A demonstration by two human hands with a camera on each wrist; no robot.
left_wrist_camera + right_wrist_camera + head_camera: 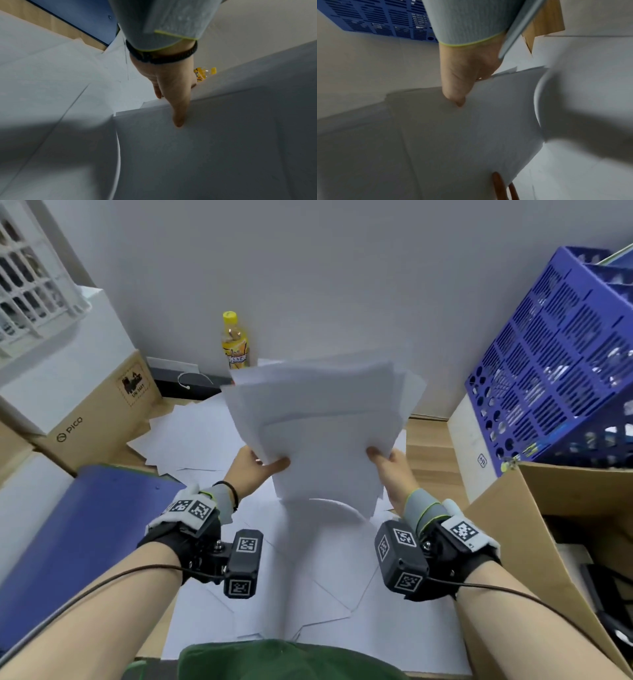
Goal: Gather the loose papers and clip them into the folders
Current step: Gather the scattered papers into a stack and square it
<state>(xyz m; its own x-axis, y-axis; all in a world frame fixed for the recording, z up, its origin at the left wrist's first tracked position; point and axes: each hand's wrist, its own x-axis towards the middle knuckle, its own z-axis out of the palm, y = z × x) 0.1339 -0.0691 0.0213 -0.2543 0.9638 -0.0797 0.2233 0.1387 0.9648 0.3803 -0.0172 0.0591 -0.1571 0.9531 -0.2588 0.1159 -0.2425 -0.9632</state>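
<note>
A stack of white papers (322, 419) is held up above the table, its edges uneven. My left hand (258, 469) pinches the stack's left side, thumb on top (178, 116). My right hand (385, 462) pinches its right side, thumb pressed on the top sheet (457, 97). Loose white sheets (308, 583) lie spread over the wooden table below and to the left (185, 436). A blue folder (72, 535) lies shut at the left, partly under my left forearm. The fingers under the stack are mostly hidden.
A yellow drink bottle (235, 342) stands at the wall behind the stack. Cardboard boxes (89, 412) sit at the left, a blue plastic crate (561, 364) leans at the right, and an open cardboard box (561, 542) is at the right front.
</note>
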